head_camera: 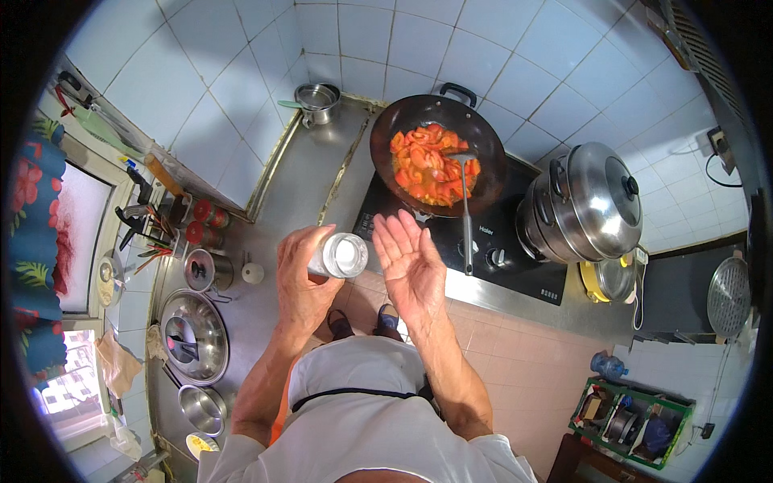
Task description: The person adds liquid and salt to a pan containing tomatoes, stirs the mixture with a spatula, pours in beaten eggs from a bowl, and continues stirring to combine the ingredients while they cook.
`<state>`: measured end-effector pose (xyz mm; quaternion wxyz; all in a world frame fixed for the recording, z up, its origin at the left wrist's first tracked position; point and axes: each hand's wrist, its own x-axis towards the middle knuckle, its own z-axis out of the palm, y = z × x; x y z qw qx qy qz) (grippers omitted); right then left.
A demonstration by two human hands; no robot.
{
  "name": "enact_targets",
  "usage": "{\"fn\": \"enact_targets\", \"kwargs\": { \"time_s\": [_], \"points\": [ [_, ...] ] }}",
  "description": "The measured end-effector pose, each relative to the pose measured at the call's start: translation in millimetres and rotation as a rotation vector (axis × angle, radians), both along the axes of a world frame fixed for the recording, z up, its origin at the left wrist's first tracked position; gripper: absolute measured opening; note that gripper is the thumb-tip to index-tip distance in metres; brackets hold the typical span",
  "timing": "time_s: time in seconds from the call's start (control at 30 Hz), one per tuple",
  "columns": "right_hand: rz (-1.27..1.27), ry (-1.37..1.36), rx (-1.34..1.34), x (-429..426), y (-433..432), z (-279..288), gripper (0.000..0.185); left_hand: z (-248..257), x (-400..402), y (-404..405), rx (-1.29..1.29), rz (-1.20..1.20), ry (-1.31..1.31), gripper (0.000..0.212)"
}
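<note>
My left hand [307, 281] is wrapped around a small glass jar [345, 256], its round mouth facing me and something white inside. Palm up and fingers apart, my right hand [413, 271] holds nothing; it is to the right of the jar, near the stove's front edge. Beyond both hands, a dark wok [489, 181] stands on the black gas stove [513, 223]. Cut tomatoes [423, 158] lie in it in orange liquid. A metal spatula [467, 223] rests in the wok, its handle reaching over the stove front.
A stacked steel steamer [580, 202] stands on the right burner. Steel cups [318, 107] sit in the back left corner. Along the left counter are a lidded pot [208, 270], a large pan lid [211, 338], a steel bowl [202, 409] and red-lidded jars [208, 212].
</note>
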<state>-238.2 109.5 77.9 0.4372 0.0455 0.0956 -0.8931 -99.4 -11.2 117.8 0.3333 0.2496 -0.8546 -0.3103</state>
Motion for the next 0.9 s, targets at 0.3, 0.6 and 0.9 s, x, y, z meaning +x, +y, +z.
{"fn": "enact_targets", "kwargs": {
  "time_s": [0.3, 0.6, 0.9],
  "points": [
    [-0.172, 0.129, 0.108, -26.0, 6.1, 7.6, 0.054, -12.1, 8.3, 6.7, 0.100, 0.039, -0.012, 0.066],
    [0.060, -0.042, 0.050, -1.8, -10.4, 12.8, 0.047, -4.6, 7.3, 9.4, -0.157, 0.014, -0.032, 0.068],
    [0.148, -0.075, 0.012, 26.9, -16.8, 4.3, 0.050, -5.6, 7.5, 13.9, -0.410, 0.010, -0.161, 0.066]
  ]
}}
